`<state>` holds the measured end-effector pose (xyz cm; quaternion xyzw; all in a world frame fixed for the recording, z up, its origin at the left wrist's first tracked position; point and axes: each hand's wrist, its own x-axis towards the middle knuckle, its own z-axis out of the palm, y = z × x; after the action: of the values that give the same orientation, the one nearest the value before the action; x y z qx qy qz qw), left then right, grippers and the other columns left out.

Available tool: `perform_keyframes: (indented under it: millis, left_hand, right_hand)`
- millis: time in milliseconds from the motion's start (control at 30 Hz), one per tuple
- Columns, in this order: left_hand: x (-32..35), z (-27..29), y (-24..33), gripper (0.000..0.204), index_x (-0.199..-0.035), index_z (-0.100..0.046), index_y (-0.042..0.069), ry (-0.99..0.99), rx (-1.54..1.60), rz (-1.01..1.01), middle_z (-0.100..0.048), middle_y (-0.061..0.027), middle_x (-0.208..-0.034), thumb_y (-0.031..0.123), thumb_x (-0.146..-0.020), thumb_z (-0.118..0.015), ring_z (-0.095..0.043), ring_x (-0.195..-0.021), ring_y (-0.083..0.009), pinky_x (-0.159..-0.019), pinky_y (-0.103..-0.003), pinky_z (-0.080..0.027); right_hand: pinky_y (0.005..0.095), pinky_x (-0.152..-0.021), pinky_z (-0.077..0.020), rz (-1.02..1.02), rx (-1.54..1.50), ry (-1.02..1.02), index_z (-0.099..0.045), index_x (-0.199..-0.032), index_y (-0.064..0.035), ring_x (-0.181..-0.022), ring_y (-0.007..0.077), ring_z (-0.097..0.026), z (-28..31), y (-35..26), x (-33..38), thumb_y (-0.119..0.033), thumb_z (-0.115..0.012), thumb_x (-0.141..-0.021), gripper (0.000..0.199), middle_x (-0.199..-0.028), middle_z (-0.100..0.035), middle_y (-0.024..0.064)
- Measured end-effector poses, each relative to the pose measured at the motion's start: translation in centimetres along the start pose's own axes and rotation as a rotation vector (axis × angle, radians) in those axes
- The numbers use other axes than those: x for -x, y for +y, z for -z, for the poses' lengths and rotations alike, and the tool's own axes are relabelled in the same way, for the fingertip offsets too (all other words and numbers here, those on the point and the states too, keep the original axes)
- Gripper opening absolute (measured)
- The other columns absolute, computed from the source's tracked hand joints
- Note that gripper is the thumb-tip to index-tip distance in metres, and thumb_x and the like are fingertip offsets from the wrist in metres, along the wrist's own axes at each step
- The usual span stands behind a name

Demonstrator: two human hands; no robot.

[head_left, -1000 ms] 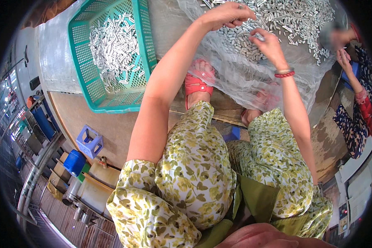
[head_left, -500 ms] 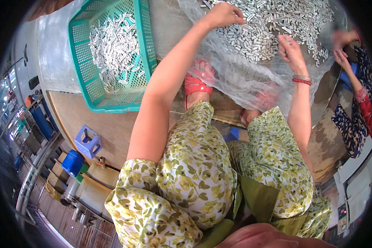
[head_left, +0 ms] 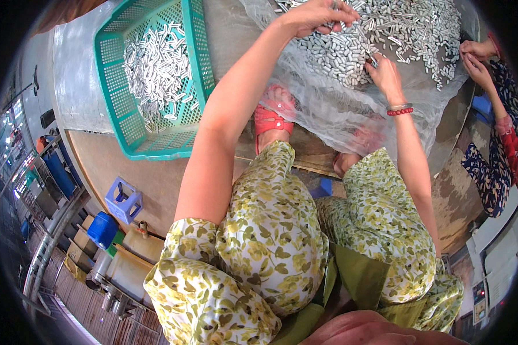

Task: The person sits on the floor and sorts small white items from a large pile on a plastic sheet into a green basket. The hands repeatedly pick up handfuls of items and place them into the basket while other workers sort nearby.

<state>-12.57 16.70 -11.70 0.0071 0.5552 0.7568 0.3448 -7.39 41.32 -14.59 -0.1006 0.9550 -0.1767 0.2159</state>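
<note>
Many small silvery metal tubes (head_left: 334, 57) lie loose over the surface in front of me, partly on a sheer white mesh cloth (head_left: 328, 109). Over the heap's near left part hovers my left hand (head_left: 319, 17), fingers stretched and slightly apart, with nothing plainly held. My right hand (head_left: 387, 76), with a red bead bracelet at the wrist, reaches into the heap's near edge. Its thumb and forefinger are pinched on a small metal tube (head_left: 374, 60). Left of my left arm stands a green perforated plastic basket (head_left: 206, 63), holding a pile of similar silvery tubes (head_left: 158, 69).
At the right edge, a co-worker's hands (head_left: 477, 60) are close together beside the heap. My feet in red sandals (head_left: 273, 118) stand at the cloth's near edge. A blue plastic stool (head_left: 124, 201) and a blue container (head_left: 102, 230) are at lower left.
My right hand has moved left and down onto the heap's edge, its fingers now pinched. My left hand has shifted slightly right and its fingers have stretched out. The co-worker's hands have come together.
</note>
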Motion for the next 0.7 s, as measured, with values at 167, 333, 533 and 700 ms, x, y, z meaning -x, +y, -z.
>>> perform_keyframes:
  millis: [167, 333, 533, 700]
  left_hand:
    - [-1.2, -2.3, -5.0, 0.023, -0.087, -0.066, 0.002, 0.238, -1.416, -0.088, -0.066, -0.0172, -0.087, 0.021, -0.075, -0.062, -0.064, -0.083, -0.0313, -0.074, -0.04, -0.051]
    - [0.7, -4.1, -4.4, 0.016, -0.086, -0.061, -0.001, 0.201, -1.589, -0.161, -0.064, -0.0202, -0.085, 0.001, -0.075, -0.05, -0.064, -0.083, -0.0349, -0.068, -0.043, -0.053]
    - [0.1, -1.2, -3.2, 0.033, -0.091, -0.065, 0.001, 0.227, -1.297, -0.004, -0.064, -0.0196, -0.093, 0.028, -0.078, -0.051, -0.062, -0.088, -0.036, -0.081, -0.042, -0.049]
    - [1.0, 1.7, -2.3, 0.034, -0.1, -0.062, 0.003, 0.242, -0.891, -0.061, -0.063, -0.0135, -0.09, 0.031, -0.083, -0.055, -0.059, -0.076, -0.0253, -0.068, -0.036, -0.047]
  right_hand:
    - [0.0369, -0.06, -0.0452, -0.015, -0.354, 0.251, -0.06, -0.09, -0.004, -0.068, 0.0276, -0.059, -1.7, 1.4, -0.1, -0.02, -0.062, -0.077, 0.021, -0.074, -0.063, 0.0135]
    - [0.0218, -0.045, -0.0258, -0.177, -1.819, -0.164, -0.043, -0.078, -0.0076, -0.053, 0.0108, -0.032, 3.4, 2.3, -0.8, -0.013, -0.059, -0.077, 0.016, -0.061, -0.03, -0.0028]
    - [0.0207, -0.048, -0.03, 0.335, -2.16, -0.442, -0.041, -0.081, -0.0031, -0.071, 0.0132, -0.035, 6.7, 2.4, 0.9, -0.011, -0.053, -0.078, 0.015, -0.076, -0.035, 0.006]
    - [0.0188, -0.046, -0.0289, 0.027, -1.948, -0.399, -0.044, -0.082, -0.0045, -0.062, 0.0131, -0.036, 6.5, 1.6, 0.8, -0.024, -0.058, -0.082, 0.024, -0.069, -0.034, 0.0015]
